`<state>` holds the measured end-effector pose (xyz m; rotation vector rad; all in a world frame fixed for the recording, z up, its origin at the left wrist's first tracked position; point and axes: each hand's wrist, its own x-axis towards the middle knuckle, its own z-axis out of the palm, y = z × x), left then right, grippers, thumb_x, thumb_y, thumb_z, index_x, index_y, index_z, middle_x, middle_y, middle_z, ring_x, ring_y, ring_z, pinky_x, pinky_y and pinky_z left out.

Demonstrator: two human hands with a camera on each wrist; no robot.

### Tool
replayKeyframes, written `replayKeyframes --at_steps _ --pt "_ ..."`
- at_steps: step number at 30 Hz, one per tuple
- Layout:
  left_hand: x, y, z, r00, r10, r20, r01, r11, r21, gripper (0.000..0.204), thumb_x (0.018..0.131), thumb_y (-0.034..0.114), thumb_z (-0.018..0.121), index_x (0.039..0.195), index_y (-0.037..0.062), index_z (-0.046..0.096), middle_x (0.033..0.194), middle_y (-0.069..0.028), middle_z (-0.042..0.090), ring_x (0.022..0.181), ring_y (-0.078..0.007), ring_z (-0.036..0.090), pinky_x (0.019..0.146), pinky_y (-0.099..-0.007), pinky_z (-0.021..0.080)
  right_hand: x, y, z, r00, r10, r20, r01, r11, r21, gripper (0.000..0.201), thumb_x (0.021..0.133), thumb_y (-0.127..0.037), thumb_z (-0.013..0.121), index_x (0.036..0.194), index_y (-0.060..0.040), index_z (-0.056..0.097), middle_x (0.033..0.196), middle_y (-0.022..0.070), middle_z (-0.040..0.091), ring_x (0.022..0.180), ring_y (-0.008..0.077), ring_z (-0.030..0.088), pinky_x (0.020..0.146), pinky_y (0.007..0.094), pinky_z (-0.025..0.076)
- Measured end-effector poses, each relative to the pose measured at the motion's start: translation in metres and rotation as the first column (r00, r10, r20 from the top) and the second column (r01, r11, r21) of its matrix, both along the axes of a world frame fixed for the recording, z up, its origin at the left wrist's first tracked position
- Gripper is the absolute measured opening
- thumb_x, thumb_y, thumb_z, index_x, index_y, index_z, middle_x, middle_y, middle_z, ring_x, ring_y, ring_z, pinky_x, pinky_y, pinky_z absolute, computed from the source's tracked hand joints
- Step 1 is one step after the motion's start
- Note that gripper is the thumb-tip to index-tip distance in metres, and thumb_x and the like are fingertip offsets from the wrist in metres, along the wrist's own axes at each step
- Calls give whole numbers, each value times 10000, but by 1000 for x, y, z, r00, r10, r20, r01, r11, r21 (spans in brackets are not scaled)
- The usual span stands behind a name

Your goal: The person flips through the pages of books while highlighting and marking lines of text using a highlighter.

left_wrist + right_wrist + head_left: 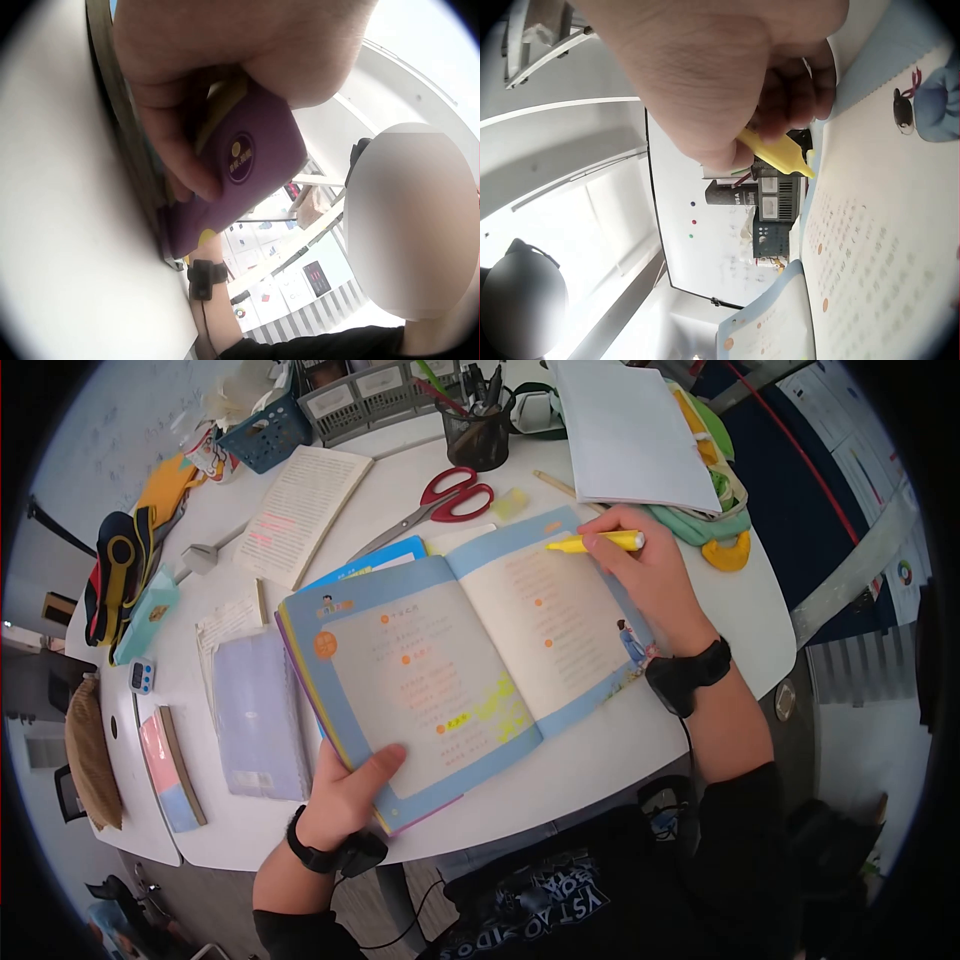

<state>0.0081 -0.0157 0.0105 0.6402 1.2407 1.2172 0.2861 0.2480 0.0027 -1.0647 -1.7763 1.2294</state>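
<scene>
An open book (430, 670) with blue-bordered pages lies tilted over the table's front edge. My left hand (350, 785) grips its lower left corner, thumb on the page and fingers underneath, against the purple cover (259, 161) in the left wrist view. Yellow highlighter marks (500, 710) show low on the left page. In my right hand (650, 575) a yellow highlighter (600, 543) is pinched between thumb and fingers. Its tip points left, close over the top of the right page, and the right wrist view shows the highlighter (780, 155) near the paper.
Behind the book lie red-handled scissors (435, 510), another open book (300, 510) and a mesh pen cup (478, 435). White paper (640, 440) sits at the back right over a green pouch (715, 525). A purple-covered book (258, 710) lies to the left, beside a small timer (142, 676).
</scene>
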Motion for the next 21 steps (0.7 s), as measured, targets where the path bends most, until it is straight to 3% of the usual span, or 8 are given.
replayKeyframes --at_steps 12,15,21 --pt "-1 0 2 999 -6 -37 6 1000 16 414 1002 6 609 1410 -24 548 1306 -112 673 1160 -187 651 972 -350 537 2 8 -3 998 39 -52 -43 996 -78 140 983 -170 739 965 -37 699 799 -25 597 716 44 528 625 221 410" --pt "1 2 -1 999 20 -31 -20 1000 8 420 997 8 616 1410 -26 548 1303 -112 674 1159 -189 651 973 -351 537 0 6 -1 999 39 -16 -40 998 -51 156 1030 -171 662 1024 -21 701 778 -44 556 709 28 475 655 201 376" --pt "-2 0 -2 999 -39 -37 38 999 -13 434 992 19 627 1416 -26 541 1298 -111 678 1154 -187 656 970 -346 537 2 5 1 998 55 9 -54 998 -34 174 1020 -186 691 1041 -15 711 776 -44 567 715 33 491 653 199 387"
